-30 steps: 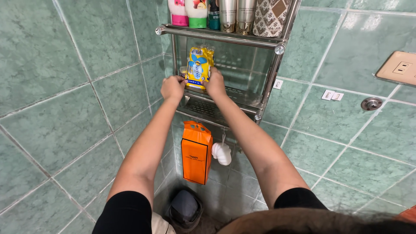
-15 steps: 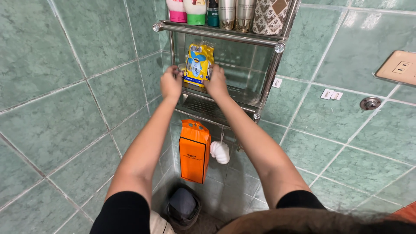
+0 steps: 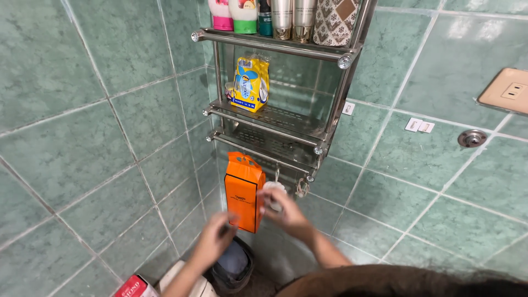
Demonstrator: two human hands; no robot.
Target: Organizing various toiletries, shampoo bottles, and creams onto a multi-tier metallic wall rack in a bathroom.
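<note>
An orange box-shaped bag (image 3: 244,191) hangs below a steel wall rack (image 3: 275,121) in a tiled corner. My left hand (image 3: 217,236) is at the bag's lower left corner, blurred, touching or nearly touching it. Fingers of my right hand (image 3: 286,212) press against the bag's right side, in front of a small white object (image 3: 273,187) hanging from the rack. A yellow and blue packet (image 3: 251,83) stands upright on the rack's middle shelf, apart from both hands. Neither hand visibly grips anything.
Several bottles and a patterned container (image 3: 333,21) stand on the top shelf. A dark bin (image 3: 232,265) sits on the floor below the bag, with a red and white package (image 3: 134,287) at lower left. A wall socket (image 3: 509,91) and a round metal fitting (image 3: 472,138) are at right.
Both hands have come down from the yellow packet on the middle shelf to the orange bag below. The packet stays on the shelf.
</note>
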